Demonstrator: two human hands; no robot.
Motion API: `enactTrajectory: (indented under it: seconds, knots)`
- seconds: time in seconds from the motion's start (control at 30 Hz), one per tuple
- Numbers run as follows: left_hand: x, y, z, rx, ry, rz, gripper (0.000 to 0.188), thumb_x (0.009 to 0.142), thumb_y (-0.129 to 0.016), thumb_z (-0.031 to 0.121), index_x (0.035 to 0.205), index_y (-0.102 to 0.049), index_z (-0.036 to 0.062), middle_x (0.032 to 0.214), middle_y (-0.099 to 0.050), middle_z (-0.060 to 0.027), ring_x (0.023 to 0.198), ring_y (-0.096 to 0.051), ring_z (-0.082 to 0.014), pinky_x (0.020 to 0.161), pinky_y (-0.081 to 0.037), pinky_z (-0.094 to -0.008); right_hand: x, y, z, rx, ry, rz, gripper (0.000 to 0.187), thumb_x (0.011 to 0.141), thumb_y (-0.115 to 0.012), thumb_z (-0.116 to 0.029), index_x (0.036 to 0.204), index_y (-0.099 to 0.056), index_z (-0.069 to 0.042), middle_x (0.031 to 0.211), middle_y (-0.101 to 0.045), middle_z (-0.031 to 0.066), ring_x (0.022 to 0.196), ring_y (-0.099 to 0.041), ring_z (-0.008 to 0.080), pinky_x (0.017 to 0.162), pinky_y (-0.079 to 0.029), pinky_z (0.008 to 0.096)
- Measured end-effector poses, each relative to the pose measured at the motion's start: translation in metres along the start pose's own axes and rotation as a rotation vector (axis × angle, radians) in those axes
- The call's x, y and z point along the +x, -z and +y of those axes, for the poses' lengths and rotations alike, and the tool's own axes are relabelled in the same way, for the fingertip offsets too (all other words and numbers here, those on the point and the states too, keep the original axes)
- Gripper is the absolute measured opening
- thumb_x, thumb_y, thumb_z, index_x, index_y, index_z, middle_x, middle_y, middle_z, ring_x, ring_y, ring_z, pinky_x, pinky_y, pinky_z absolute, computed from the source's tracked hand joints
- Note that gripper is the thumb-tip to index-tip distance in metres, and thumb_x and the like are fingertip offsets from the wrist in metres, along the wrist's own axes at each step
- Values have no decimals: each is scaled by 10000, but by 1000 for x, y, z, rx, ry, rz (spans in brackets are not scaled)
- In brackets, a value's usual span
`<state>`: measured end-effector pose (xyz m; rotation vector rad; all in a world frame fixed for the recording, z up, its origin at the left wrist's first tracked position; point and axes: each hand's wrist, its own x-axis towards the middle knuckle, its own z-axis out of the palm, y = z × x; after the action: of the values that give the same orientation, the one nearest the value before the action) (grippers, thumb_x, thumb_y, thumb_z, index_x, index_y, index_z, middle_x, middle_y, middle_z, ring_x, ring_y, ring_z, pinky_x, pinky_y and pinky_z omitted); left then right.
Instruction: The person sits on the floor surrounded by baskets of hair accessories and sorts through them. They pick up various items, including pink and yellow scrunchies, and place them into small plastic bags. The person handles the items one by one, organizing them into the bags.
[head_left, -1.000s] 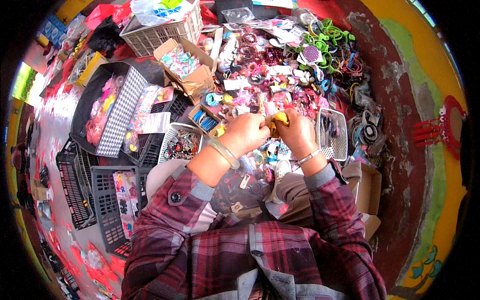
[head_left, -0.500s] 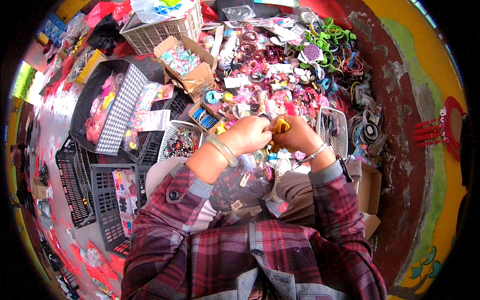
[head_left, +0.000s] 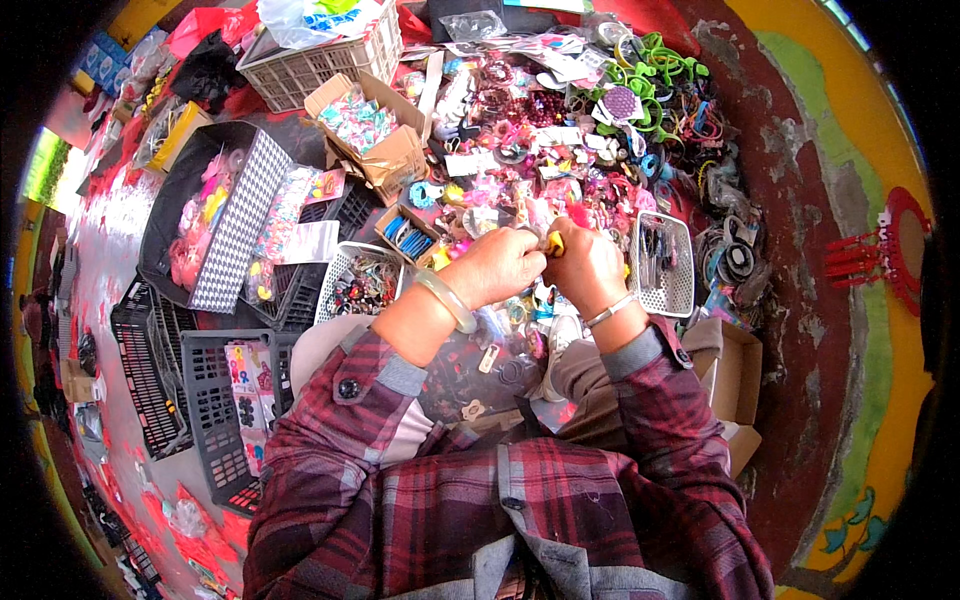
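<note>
At the frame's centre, the person's right hand (head_left: 590, 265) pinches a small yellow piece (head_left: 555, 243) in its grip. The left hand (head_left: 497, 268), its grip curled together, is just beside; anything inside is hidden.

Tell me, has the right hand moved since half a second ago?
Yes: the right hand has shifted slightly left, leaving a wider gap between its wrist and the white basket on the right.

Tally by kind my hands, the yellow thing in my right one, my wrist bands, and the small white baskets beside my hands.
Hands (left hand, right hand): 2
Yellow thing: 1
Wrist bands: 2
White baskets: 2
Total: 7
</note>
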<state>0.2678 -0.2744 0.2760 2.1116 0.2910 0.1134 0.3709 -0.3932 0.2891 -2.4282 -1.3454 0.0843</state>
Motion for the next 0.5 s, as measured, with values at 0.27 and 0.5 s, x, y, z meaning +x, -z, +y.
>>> enactTrajectory:
  seconds: [0.27,0.5]
  knots:
    - [-1,-1,6,-81,-92,209,308,858,-553,287,726,-588,10,603,-560,-100,552,-543,-181,527,-420,-324,12,-10,28,1174,-408,-120,95,768,-614,0,859,-637,-17,738,-637,67,640,-626,150,561,-502,258]
    - [2,-10,13,-1086,205,338,328,862,-596,345,994,-575,46,850,-581,-7,741,-528,-100,681,-434,-259,15,-21,50,2011,-494,-110,223,863,-576,-134,1031,-570,12,951,-643,96,809,-643,189,670,-527,285]
